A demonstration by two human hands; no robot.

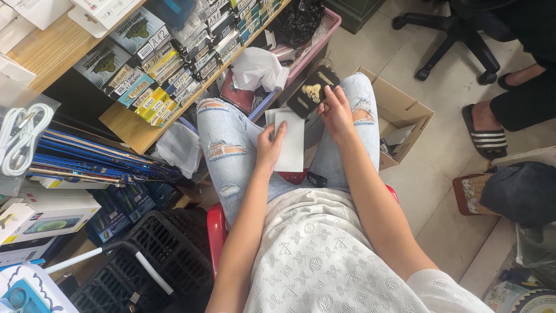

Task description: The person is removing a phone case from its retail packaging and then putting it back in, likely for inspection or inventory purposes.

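White card (289,142) lies flat on your lap, pressed by your left hand (268,148), whose fingers (280,132) are spread on its near edge. Your right hand (336,113) grips a black packet (313,91) with a gold motif, fingers closed around its lower side, just above the card. You sit on a red stool (215,229); an open carton (399,116) stands beside your right knee and a shelf (124,124) of small boxes to your left.
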